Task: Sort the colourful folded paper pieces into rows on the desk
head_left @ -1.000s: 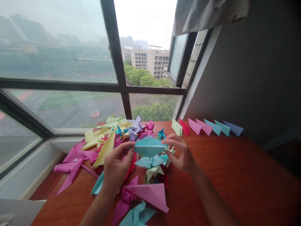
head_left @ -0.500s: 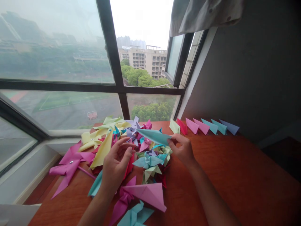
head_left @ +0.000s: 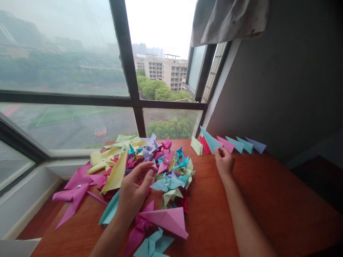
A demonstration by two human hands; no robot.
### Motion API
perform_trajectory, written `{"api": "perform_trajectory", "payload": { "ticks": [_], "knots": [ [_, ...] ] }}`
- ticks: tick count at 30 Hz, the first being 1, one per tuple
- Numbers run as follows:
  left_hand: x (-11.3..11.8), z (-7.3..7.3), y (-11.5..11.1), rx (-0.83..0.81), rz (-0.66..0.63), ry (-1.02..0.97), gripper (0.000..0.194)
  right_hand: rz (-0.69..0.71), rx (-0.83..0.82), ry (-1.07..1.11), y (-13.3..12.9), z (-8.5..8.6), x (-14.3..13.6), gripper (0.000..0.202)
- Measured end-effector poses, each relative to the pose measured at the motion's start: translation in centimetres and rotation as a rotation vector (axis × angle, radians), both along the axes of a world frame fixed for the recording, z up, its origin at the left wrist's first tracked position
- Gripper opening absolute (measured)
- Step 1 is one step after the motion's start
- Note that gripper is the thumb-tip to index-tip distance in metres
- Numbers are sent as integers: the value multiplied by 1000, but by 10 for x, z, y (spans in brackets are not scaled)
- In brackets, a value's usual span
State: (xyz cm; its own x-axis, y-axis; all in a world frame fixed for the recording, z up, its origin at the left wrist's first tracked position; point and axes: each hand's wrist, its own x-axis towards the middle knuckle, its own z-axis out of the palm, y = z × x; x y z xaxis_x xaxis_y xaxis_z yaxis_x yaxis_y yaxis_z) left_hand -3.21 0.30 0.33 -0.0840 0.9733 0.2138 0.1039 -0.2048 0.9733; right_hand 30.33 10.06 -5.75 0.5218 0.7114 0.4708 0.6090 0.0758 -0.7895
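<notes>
A light-blue paper plane (head_left: 210, 140) is pinched at its rear end by my right hand (head_left: 224, 162), nose tilted up and left. It is in front of the row of folded paper planes at the table's back and covers part of it. In that row I see a pale green plane (head_left: 197, 145), a red one (head_left: 204, 144), a pink one (head_left: 226, 144) and several blue ones. My left hand (head_left: 135, 189) hovers over the pile of coloured origami with its fingers apart, holding nothing. Close to it are a yellow paper plane (head_left: 115, 173) and a pink paper plane (head_left: 171, 219).
A magenta pinwheel (head_left: 77, 187) lies at the pile's left side. Blue folded paper (head_left: 154, 244) sits at the front edge of view. Behind the brown table (head_left: 257, 200) stands a window with a dark frame (head_left: 136, 103); a grey wall (head_left: 281, 89) rises at right.
My right hand has carried the light-blue plane from above the pile rightward to the row, tipping its nose upward. The left hand stays nearly in place.
</notes>
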Motion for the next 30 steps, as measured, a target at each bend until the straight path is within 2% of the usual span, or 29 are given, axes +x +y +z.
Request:
{"api": "perform_trajectory", "payload": {
  "ticks": [13,20,26,30],
  "knots": [
    [2,4,-2,33,1,85,25,28,-88,-7,13,-19,-5,40],
    [2,8,-2,43,17,95,25,-81,-93,-18,13,-20,12,44],
    [2,5,-1,12,-7,79,26,-204,-143,-88,21,-20,29,35],
    [2,4,0,14,-7,78,25,-211,-197,-149,30,-24,33,32]
  ]
}}
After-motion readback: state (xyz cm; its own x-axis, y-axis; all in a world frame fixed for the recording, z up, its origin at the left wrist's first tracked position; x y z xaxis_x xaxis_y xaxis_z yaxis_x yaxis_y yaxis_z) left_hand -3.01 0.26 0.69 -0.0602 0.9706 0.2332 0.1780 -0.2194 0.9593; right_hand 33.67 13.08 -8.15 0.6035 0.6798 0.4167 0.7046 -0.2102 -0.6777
